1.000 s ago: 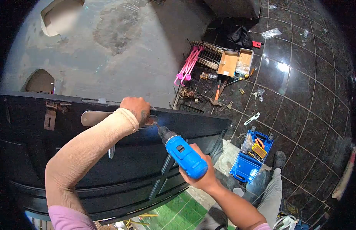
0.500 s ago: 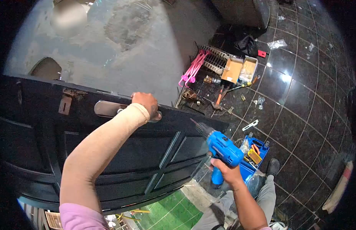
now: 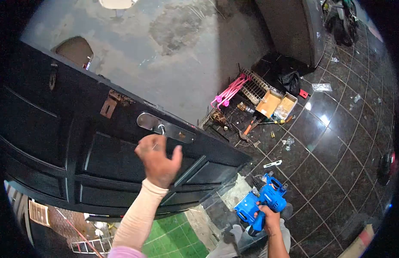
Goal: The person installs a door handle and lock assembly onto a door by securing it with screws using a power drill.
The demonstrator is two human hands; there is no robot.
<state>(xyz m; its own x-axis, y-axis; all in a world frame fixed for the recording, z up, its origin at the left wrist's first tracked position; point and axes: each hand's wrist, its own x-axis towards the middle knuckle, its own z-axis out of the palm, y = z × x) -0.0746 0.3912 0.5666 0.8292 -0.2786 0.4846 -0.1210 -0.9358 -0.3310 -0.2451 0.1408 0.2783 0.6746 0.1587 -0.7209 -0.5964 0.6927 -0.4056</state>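
A black panelled door (image 3: 118,159) crosses the left of the view, with a silver handle plate (image 3: 147,122) near its edge. My left hand (image 3: 158,161) is just below the handle with its fingers apart and nothing in it. My right hand (image 3: 268,216) is wrapped round the grip of a blue drill (image 3: 271,197), low at the right of the door. A blue case (image 3: 247,206) lies behind the drill, partly hidden by it. Further left on the door is a rusty metal plate (image 3: 108,107).
On the dark tiled floor (image 3: 337,155) lie a hammer (image 3: 249,128), cardboard boxes (image 3: 269,103), a wire rack (image 3: 254,87), pink pieces (image 3: 231,91) and a white strip (image 3: 272,164). A grey wall (image 3: 186,64) stands beyond the door. Green tiles (image 3: 176,236) show below it.
My left hand has let go of the door handle and moved down from it, opening. The drill in my right hand has moved down and right, over the blue case. The view has shifted.
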